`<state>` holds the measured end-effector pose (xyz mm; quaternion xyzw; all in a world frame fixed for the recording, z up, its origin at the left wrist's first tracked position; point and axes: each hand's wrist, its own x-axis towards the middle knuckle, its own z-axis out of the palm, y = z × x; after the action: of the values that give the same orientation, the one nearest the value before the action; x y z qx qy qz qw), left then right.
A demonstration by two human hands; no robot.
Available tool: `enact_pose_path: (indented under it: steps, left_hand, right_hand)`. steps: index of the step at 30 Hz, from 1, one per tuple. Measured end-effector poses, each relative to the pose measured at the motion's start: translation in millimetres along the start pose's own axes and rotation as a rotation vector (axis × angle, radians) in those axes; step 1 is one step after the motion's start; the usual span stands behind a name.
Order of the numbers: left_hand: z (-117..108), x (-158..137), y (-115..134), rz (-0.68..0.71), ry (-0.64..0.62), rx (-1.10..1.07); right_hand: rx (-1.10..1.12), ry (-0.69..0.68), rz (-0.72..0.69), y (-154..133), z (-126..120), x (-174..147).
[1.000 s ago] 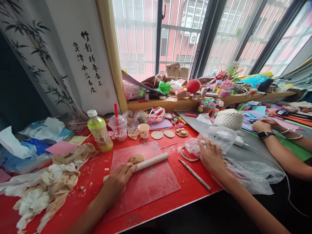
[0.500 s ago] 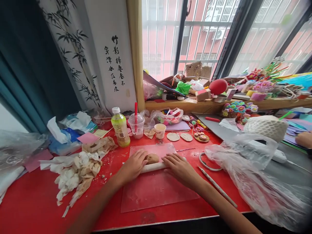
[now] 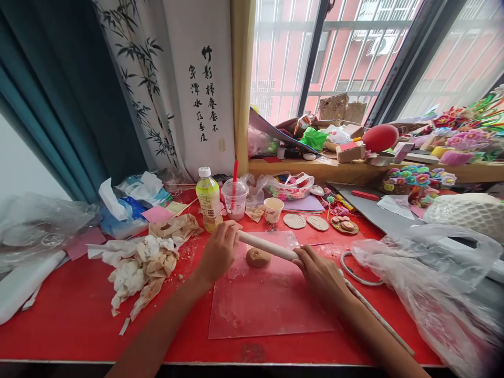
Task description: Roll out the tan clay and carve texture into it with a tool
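A white rolling pin (image 3: 270, 246) is held up at a slant between my two hands, its left end higher in the view. My left hand (image 3: 221, 249) is closed round the left end. Fingers of my right hand (image 3: 321, 270) wrap the other end. Just below the pin, a lump of brown clay (image 3: 258, 257) rests on a clear plastic sheet (image 3: 271, 310) laid on the red table. The clay is apart from both hands.
Behind the sheet stand a green drink bottle (image 3: 209, 202), a plastic cup with a red straw (image 3: 235, 199) and a paper cup (image 3: 273, 210). Flat clay discs (image 3: 294, 221) lie nearby. Crumpled tissues (image 3: 137, 265) are at left, a plastic bag (image 3: 413, 283) and a thin stick (image 3: 378, 315) at right.
The rolling pin has come up off the sheet and tilted, left end raised. My hands have gone from flat on it to gripping its ends. The view has swung slightly right.
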<state>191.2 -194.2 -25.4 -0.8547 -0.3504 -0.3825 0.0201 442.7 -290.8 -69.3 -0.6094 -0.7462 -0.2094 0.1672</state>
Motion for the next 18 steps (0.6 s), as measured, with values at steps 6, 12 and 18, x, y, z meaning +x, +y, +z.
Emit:
enact_pose_path:
  steps: [6,12,18]
  left_hand:
    - [23.0,-14.2,5.4,0.163,-0.293,0.131]
    - [39.6,-22.4,6.7,0.145,-0.394,0.042]
    - [32.2,-21.1,27.9,0.198,-0.318,0.105]
  right_hand:
    - [-0.06,0.038,0.206,2.7,7.4,-3.4]
    - [-0.108,0.08,0.423,15.7,-1.9,-7.5]
    - [0.371,0.144,0.625,13.8,-15.9,3.1]
